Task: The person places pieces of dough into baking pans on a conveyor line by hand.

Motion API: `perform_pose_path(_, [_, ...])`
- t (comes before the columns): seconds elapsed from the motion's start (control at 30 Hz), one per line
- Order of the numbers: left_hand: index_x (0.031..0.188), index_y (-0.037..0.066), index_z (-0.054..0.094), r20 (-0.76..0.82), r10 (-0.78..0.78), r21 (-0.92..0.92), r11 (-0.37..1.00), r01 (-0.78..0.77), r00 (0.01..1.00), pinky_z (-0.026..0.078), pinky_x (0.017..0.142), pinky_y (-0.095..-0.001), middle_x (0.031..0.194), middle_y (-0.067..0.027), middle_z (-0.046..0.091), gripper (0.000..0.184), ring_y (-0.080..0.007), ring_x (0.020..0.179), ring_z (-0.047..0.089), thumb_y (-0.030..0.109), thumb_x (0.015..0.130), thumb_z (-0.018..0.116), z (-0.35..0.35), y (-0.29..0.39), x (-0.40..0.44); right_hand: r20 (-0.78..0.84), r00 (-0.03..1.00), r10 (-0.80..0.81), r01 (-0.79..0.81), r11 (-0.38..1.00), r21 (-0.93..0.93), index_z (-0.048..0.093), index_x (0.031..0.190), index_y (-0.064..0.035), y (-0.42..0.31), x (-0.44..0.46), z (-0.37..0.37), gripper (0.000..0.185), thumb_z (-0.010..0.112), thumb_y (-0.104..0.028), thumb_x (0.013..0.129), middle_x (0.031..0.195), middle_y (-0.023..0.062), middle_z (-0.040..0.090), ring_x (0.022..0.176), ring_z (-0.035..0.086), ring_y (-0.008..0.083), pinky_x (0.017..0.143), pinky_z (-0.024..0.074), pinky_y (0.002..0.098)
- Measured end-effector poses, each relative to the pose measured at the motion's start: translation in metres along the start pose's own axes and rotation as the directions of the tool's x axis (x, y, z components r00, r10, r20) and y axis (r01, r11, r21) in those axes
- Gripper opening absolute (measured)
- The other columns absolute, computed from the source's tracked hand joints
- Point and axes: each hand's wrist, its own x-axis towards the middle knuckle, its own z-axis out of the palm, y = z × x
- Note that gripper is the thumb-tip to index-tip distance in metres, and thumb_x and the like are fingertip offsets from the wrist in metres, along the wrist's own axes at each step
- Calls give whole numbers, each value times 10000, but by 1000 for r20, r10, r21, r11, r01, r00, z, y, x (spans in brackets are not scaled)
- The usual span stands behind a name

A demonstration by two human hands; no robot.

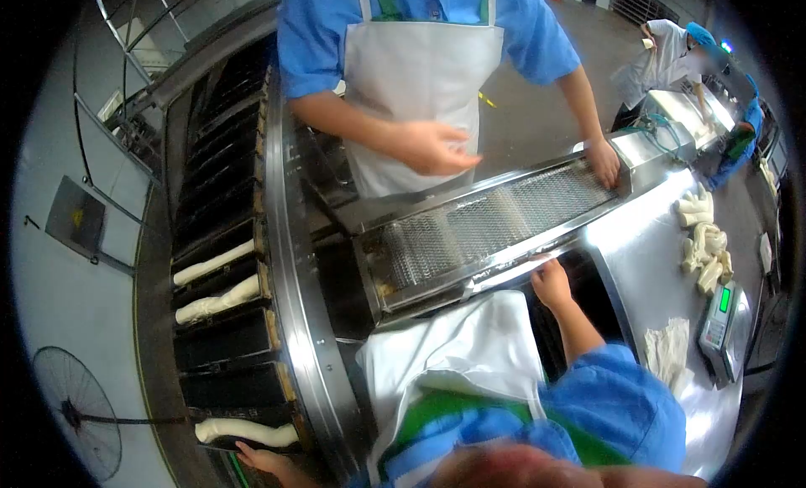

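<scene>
At the lower left, my left hand (262,459) is beside the near edge of a dark tray slot, its visible fingers stretched out. In that slot lies a long pale dough roll (248,432), close to the fingertips but apparently not held. My right hand (550,285) has its fingers curled at the near metal rail (504,278) of a short mesh conveyor (504,215). Two more pale dough rolls, one smooth (214,263) and one lumpy (220,301), lie in slots farther up the dark tray line (227,333).
Across the conveyor stands a co-worker in a white apron (420,76), one hand (603,162) on the mesh's far end. On the steel table (625,253) at right are dough pieces (705,240), a cloth-like pale sheet (667,352) and a scale (724,328). A fan (75,412) stands left.
</scene>
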Motion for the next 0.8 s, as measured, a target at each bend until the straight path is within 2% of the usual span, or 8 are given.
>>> perform_pose_path(0.07, [1445, 49, 194, 31, -66, -106, 992, 69, 997, 407, 967, -490, 1429, -241, 292, 814, -378, 1206, 443, 498, 870, 555, 0, -1, 2, 65, 996, 65, -66, 998, 19, 581, 1124, -50, -3, 3, -2, 383, 642, -107, 750, 1153, 140, 573, 1055, 557, 334, 905, 454, 381])
perform_pose_path(0.23, [1427, 32, 222, 73, -38, -90, 995, 44, 997, 409, 967, -485, 1415, -243, 310, 788, -375, 1198, 451, 496, 877, 544, 1, 2, 2, 49, 998, -32, 37, 994, -102, 556, 1175, -40, 15, 4, 5, 409, 615, -139, 782, 1202, 185, 542, 1090, 531, 366, 930, 438, 413])
perform_pose_path(0.4, [1409, 16, 250, 105, -7, -65, 998, 14, 994, 411, 967, -480, 1401, -246, 328, 765, -372, 1191, 458, 494, 883, 532, 0, 5, 2, 30, 1000, 6, -3, 996, -92, 569, 1155, -51, 8, -1, -3, 381, 603, -149, 789, 1216, 175, 542, 1112, 526, 353, 940, 438, 403])
perform_pose_path(0.53, [1395, 3, 272, 121, 15, -50, 999, -9, 993, 413, 967, -477, 1390, -248, 342, 748, -369, 1185, 464, 493, 888, 523, -10, 7, 1, 52, 996, 74, -69, 994, -83, 616, 1089, -69, 0, -11, -9, 302, 565, -163, 807, 1095, 155, 588, 1000, 574, 338, 859, 466, 405])
perform_pose_path(0.57, [1392, 0, 277, 123, 20, -40, 999, -15, 992, 413, 967, -476, 1387, -249, 346, 744, -369, 1184, 466, 493, 890, 521, -14, 8, 2, 64, 990, 123, -110, 978, -175, 641, 1028, -67, 2, -13, -8, 258, 543, -172, 815, 1044, 151, 595, 974, 579, 330, 829, 473, 413])
perform_pose_path(0.67, [1381, -10, 294, 124, 27, -27, 999, -23, 992, 414, 967, -473, 1379, -251, 357, 733, -367, 1180, 470, 492, 893, 514, -19, 12, 2, 179, 972, 152, -109, 967, -232, 667, 974, -77, 25, -24, 8, 252, 554, -218, 799, 1024, 148, 617, 978, 578, 327, 823, 482, 413])
perform_pose_path(0.73, [1374, -16, 305, 130, 34, -24, 999, -31, 991, 415, 967, -471, 1373, -252, 364, 726, -366, 1177, 473, 491, 896, 509, -19, 13, 2, 370, 889, 268, -75, 885, -460, 698, 918, -83, 26, -34, 16, 272, 612, -290, 763, 933, 147, 640, 883, 622, 317, 804, 498, 397])
perform_pose_path(0.8, [1367, -22, 316, 131, 44, -11, 999, -43, 990, 416, 967, -469, 1367, -253, 371, 720, -364, 1174, 477, 491, 898, 504, -20, 15, 2, 440, 823, 359, -106, 858, -503, 702, 929, -78, 48, -37, 41, 320, 607, -330, 755, 951, 152, 652, 914, 623, 325, 822, 497, 397])
